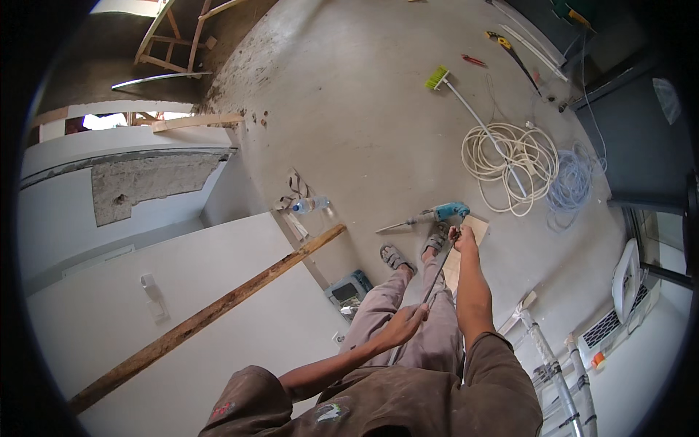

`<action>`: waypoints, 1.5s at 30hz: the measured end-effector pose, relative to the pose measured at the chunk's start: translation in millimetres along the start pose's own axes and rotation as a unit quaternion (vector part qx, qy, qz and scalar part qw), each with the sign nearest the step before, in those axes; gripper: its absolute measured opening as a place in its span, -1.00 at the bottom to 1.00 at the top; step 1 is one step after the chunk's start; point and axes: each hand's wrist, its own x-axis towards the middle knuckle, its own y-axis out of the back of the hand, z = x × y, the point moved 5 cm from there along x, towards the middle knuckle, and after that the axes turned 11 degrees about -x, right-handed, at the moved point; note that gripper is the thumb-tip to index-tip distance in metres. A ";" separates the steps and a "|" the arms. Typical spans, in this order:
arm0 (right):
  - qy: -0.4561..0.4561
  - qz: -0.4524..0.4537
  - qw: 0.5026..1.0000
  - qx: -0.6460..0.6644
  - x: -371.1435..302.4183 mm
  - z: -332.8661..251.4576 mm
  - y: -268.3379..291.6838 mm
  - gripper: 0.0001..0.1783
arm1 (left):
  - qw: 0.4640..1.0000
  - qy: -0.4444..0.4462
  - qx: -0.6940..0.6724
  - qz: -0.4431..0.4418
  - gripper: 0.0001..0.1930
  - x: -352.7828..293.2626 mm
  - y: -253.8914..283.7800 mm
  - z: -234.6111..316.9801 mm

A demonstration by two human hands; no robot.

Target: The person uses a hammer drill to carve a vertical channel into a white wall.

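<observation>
A dark cord stretches taut between my two hands. My right hand is closed on its upper end, just below the handle of a teal hammer drill. The drill's long bit points left, past my sandalled feet; whether it rests on the floor or hangs I cannot tell. Nearer my body, my left hand is wrapped round the cord's lower part in front of my thighs. Beyond that hand, the cord passes down toward my waist.
A coiled cream cable, a clear hose coil, a green broom and a handsaw lie ahead right. A wooden beam leans at left. Near my feet are a water bottle, a tool case and a board.
</observation>
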 end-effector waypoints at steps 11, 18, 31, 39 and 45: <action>-0.068 -0.072 0.993 -0.068 -16.9 58.6 -2.1 -0.73 | 0.985 -0.032 0.109 -0.128 -0.53 -143.9 -12.8 37.6; 0.001 -0.222 0.968 -0.115 26.7 148.5 52.2 -0.80 | 0.928 0.110 -0.210 -0.289 -0.38 -146.2 60.6 -69.9; 0.508 -0.258 0.530 -0.628 -649.0 249.8 43.6 -0.75 | 0.692 0.191 -0.676 -0.165 0.16 47.1 17.7 -89.3; 0.559 0.089 0.556 -0.609 -799.4 363.3 269.7 -0.81 | 0.748 0.020 -0.596 -0.292 -0.30 37.1 -66.7 9.9; 0.495 0.631 0.508 -0.313 -822.5 502.5 525.8 -0.88 | 0.383 0.122 -0.433 -0.807 -0.67 -206.4 -160.7 165.3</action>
